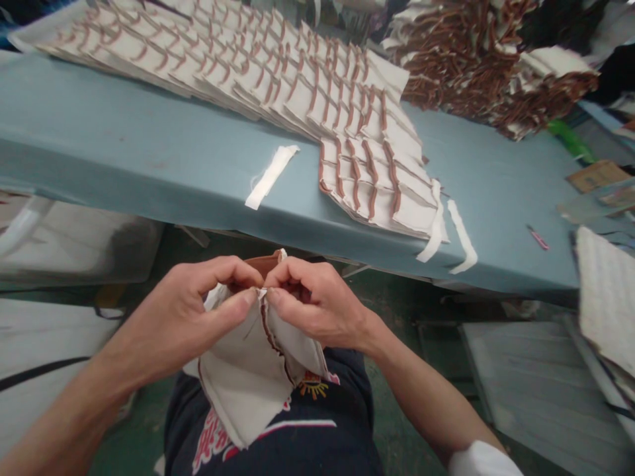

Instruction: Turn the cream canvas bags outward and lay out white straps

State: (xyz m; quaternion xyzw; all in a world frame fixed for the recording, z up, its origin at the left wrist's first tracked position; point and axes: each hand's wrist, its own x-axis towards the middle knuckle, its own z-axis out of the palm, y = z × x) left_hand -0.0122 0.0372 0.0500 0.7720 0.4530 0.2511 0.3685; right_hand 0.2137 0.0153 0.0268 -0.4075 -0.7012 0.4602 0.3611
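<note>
A cream fabric piece (243,370) with brown-edged seams hangs in front of my dark clothing. My left hand (213,297) pinches its top edge between thumb and forefinger. From the other side, my right hand (307,297) pinches the same edge, with the fingertips of both hands almost touching. A brown seam runs down the piece from the pinched spot. Behind the fingers shows a strip of brown material (265,263), partly hidden by my hands.
Across a blue table (198,145) lie overlapping rows of cream pieces (278,73) with brown seams. White strips (272,177) rest near its front edge. A tall brown-and-cream pile (461,59) stands at the back right. Small pink-handled snips (538,238) lie at the right.
</note>
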